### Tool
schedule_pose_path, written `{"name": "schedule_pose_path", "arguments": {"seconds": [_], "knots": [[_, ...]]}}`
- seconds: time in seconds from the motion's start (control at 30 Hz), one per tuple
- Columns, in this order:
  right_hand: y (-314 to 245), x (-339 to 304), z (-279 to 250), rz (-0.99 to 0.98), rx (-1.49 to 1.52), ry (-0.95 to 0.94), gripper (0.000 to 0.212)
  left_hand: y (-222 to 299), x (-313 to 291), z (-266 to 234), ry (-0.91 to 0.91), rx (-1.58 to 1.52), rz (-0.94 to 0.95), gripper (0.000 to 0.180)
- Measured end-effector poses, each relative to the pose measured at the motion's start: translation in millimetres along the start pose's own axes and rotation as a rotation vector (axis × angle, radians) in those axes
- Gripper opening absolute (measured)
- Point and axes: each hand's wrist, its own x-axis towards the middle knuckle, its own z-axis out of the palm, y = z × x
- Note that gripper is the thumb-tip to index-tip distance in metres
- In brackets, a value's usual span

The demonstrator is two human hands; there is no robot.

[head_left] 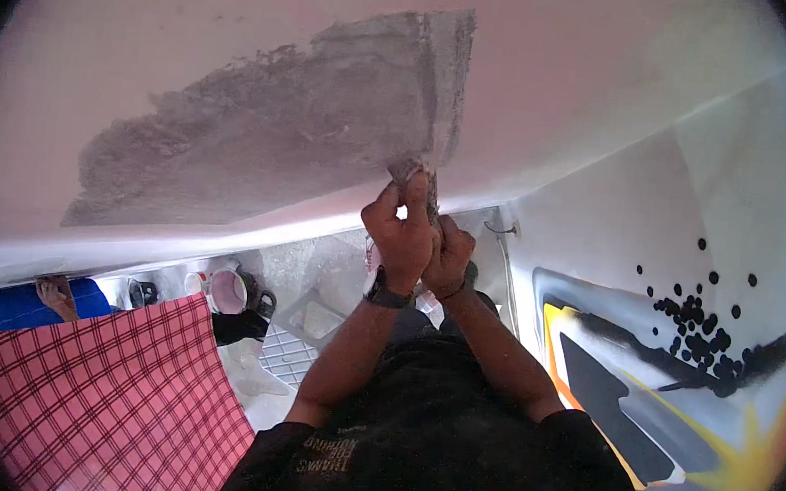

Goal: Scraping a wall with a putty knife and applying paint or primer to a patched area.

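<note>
Close to the wall (pixel 562 63), my left hand (pixel 404 232), with a dark watch on its wrist, pinches a grey, plaster-crusted flat tool (pixel 432 192). Its exact kind is hard to make out. Just below and to the right, my right hand (pixel 451 256) has its fingers curled round the lower part of the same tool, partly hidden behind the left hand. A broad patch of grey plaster (pixel 272 125) covers the pale pinkish wall above and left of my hands. A narrower grey strip runs down its right edge toward the tool.
Pink checked cloth (pixel 105 388) fills the lower left. Beyond it, another person's hand (pixel 57 296) shows beside blue fabric (pixel 4 307). A pink bucket (pixel 227 292) and a grey tray (pixel 312 318) are on the floor. At right stands a spray-painted wall (pixel 630 240).
</note>
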Motion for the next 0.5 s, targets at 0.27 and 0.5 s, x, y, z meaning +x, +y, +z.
{"name": "schedule_pose_path", "arguments": {"seconds": [0.27, 0.5], "knots": [[47.9, -22.3, -1.4, 0.156, 0.063, -0.199, 0.023, -62.7, -19.7, -9.8, -0.115, 0.014, -0.175, 0.02], [65.6, -13.1, -3.8, 0.249, 0.068, -0.336, 0.014, -67.4, -17.6, -3.2, -0.106, 0.077, -0.157, 0.021]]}}
